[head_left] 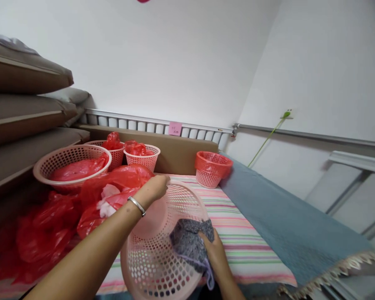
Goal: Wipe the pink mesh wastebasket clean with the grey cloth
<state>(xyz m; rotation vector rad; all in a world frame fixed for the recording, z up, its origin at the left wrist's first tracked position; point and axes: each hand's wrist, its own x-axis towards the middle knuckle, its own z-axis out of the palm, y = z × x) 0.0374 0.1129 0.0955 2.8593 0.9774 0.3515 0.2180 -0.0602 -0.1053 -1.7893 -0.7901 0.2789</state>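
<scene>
Looks like home: radiator (133,124), stacked cushions (25,110), striped cloth (240,237).

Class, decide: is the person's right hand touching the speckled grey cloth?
Touching. The head view shows the right hand gripping the speckled grey cloth, its thumb lying over the fabric.

A white radiator (140,124) runs along the plain white wall (162,62).

Shows two short lines of dark handwriting on a pink note (175,128), placed against the top rail of the white radiator (128,116). Looks like "511" or "S11" in the upper line, without certainty. Seems to hold digits in the lower line too, but cannot be read, being too small and blurred.
</scene>
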